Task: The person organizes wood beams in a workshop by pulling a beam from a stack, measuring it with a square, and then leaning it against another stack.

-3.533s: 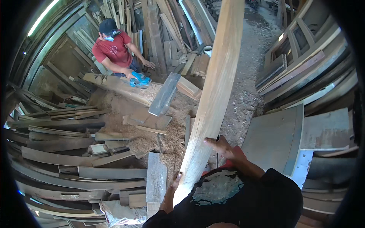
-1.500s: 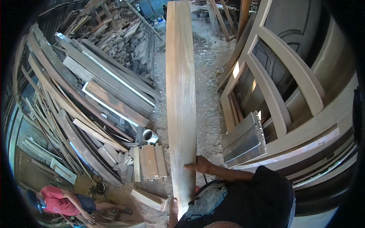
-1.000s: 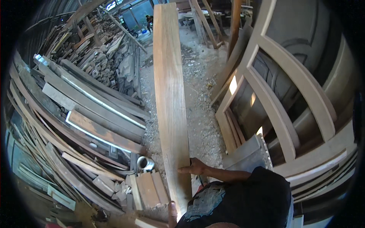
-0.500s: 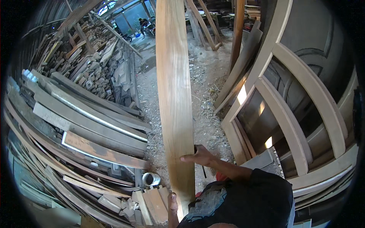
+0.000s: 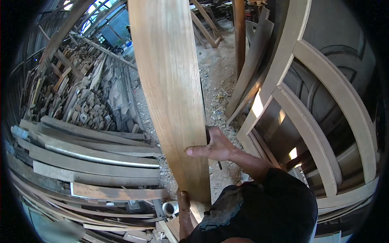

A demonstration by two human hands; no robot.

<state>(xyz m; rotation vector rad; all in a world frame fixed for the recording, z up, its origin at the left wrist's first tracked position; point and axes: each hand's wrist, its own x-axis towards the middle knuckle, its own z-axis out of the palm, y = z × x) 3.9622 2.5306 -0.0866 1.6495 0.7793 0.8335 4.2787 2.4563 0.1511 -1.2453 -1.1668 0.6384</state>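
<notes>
A long, smooth wooden board (image 5: 168, 77) runs away from my body and out past the top of the picture, its far end to the left. My left hand (image 5: 184, 204) grips the left edge near its close end, thumb along the side. Further up, my right hand (image 5: 214, 146) clasps the right edge, thumb flat on the upper face and the other fingers hidden beneath. A thin dark stick (image 5: 220, 165) pokes out below my right hand; I cannot tell what it is.
Stacked planks (image 5: 101, 168) lie on the left, with a heap of offcuts (image 5: 87, 97) behind them. A metal can (image 5: 170, 208) stands near my left hand. To the right leans a wooden door frame (image 5: 310, 131) with curved rails. Posts (image 5: 239, 40) rise ahead from a gravelly floor (image 5: 219, 81).
The board looks larger and closer, and its far end has swung left. Both hands have risen slightly in the picture, still gripping it. The view has turned somewhat.
</notes>
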